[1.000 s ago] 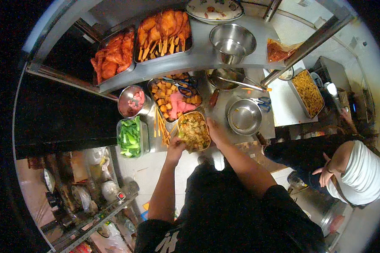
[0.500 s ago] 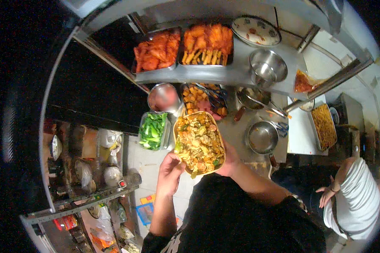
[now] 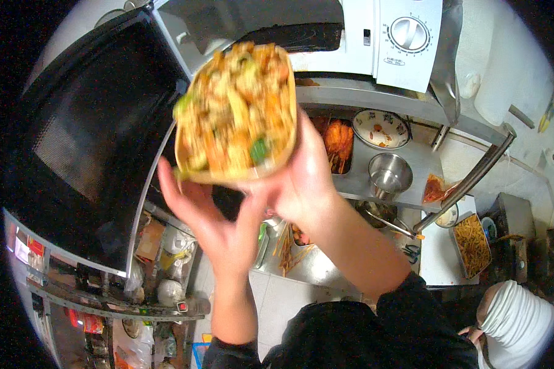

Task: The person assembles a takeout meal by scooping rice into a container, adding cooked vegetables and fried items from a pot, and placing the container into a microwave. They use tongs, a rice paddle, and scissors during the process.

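Note:
A rounded rectangular food container (image 3: 289, 161), heaped with noodle-like mixed food with bits of green and orange, is held up before the microwave (image 3: 412, 67). My right hand (image 3: 305, 175) grips its right side and underside. At the lower left corner my left hand (image 3: 221, 230) holds it with thumb and fingers spread around the edge. Palms and the container's bottom hide part of the fingers. Behind the food, the white microwave shows its cavity (image 3: 308, 37), and its dark door (image 3: 98, 123) stands swung out to the left.
Below the microwave a metal shelf holds a tray of red skewered food (image 3: 338, 144), a patterned bowl (image 3: 381, 128) and a steel bowl (image 3: 390, 174). A tray of fried strips (image 3: 472, 246) lies at right. A person in a white top (image 3: 517, 320) is at lower right.
Both hands have raised the food container up and forward to the left, from over the counter to before the microwave. The view has tilted up, bringing the microwave and its open door in.

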The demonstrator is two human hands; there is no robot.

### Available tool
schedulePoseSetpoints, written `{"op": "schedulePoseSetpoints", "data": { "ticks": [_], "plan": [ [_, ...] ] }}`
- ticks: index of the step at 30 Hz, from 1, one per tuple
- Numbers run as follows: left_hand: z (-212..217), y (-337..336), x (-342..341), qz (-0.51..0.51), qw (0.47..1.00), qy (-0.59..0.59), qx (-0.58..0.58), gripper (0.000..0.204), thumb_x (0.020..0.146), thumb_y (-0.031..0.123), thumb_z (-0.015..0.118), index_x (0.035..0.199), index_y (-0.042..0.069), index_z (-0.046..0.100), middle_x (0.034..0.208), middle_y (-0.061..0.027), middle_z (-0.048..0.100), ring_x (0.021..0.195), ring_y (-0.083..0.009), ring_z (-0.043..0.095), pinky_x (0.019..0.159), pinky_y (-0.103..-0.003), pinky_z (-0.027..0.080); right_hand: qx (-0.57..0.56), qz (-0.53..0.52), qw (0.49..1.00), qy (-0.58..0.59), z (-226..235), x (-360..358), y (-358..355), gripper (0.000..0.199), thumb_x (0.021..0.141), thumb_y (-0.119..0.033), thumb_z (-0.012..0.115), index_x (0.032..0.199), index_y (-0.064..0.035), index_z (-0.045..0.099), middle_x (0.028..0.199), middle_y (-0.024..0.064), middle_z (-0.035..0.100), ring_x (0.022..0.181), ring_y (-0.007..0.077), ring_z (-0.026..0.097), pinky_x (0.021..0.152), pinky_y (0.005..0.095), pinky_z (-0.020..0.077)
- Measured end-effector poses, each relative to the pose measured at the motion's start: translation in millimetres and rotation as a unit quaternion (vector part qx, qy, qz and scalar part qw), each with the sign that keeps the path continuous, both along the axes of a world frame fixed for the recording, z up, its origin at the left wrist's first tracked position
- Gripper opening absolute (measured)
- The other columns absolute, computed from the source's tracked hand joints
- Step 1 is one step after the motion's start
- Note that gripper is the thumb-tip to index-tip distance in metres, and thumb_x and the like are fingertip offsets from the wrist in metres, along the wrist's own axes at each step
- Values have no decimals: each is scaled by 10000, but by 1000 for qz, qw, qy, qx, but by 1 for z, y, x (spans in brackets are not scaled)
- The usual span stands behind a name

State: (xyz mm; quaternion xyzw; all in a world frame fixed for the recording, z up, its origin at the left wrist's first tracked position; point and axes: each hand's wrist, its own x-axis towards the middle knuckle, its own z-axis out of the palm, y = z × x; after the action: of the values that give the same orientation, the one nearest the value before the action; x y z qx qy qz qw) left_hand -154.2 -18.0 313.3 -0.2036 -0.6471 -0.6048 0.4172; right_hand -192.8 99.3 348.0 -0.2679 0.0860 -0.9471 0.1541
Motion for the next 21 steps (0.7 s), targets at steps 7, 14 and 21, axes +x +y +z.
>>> {"op": "schedulePoseSetpoints", "data": {
  "ticks": [7, 14, 21],
  "plan": [
    [84, 36, -80, 142, 983, -18, -114, 1352, 673, 407, 919, 1544, -109, 23, 1350, -367, 533, 1245, -436, 580, 1058, -415, 460, 63, -171, 983, -28, 56, -72, 4, 618, 1041, -593, 382, 1422, -119, 490, 1400, 144, 564, 1242, 325, 590, 1037, 488, 515],
    [122, 40, -173, 191, 960, 1, -207, 1297, 692, 481, 860, 1538, -113, 78, 1326, -386, 549, 1199, -437, 616, 1009, -412, 500, 283, -181, 939, -77, 1, -68, 49, 869, 977, -726, 377, 1390, 35, 451, 1415, 236, 501, 1276, 381, 528, 1023, 580, 477],
    [152, 64, -250, 177, 921, -116, -328, 1365, 677, 583, 835, 1536, -106, 29, 1217, -353, 637, 1134, -432, 657, 971, -413, 526, 344, -159, 917, -122, -96, -22, 96, 703, 1032, -642, 357, 1379, -48, 501, 1343, 175, 562, 1146, 315, 616, 937, 529, 534]
  ]
}}
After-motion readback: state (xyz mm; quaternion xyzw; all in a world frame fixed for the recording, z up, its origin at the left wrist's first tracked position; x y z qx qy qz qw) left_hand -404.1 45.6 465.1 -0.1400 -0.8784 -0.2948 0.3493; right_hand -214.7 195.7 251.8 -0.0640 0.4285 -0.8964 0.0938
